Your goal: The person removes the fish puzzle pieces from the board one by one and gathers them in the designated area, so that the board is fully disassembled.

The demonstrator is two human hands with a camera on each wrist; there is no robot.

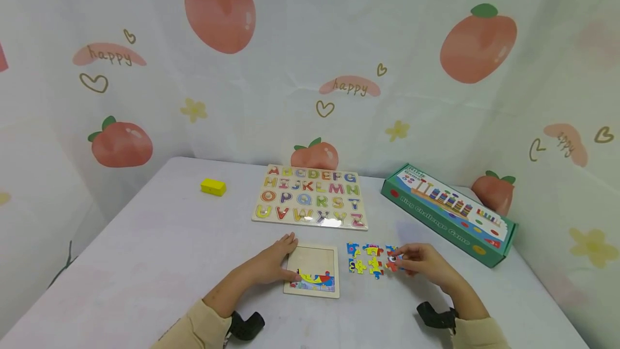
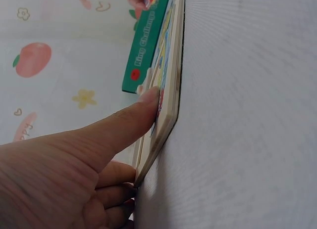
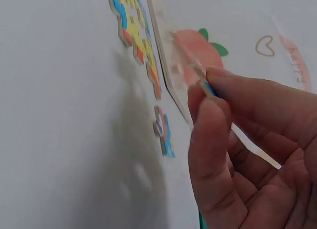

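A small wooden puzzle tray (image 1: 314, 295) lies in front of me, its lower part filled with colourful pieces (image 1: 322, 280). My left hand (image 1: 263, 264) grips its left side; in the left wrist view the thumb (image 2: 133, 117) lies on top and the fingers bend against the edge. To the right of the tray are several loose jigsaw pieces (image 1: 374, 266) in yellow, red and blue. Over their right end, my right hand (image 1: 426, 263) pinches a thin puzzle piece (image 3: 208, 88) between thumb and fingers. Only a blue strip and the edge of that piece show in the right wrist view.
Behind the tray lies a wooden alphabet board (image 1: 310, 195) with coloured letters. A green Ring Challenge Game box (image 1: 448, 214) sits at the back right, slanting toward the table's edge. Back left is a yellow block (image 1: 213, 187). A printed curtain (image 1: 290, 69) hangs behind the white table.
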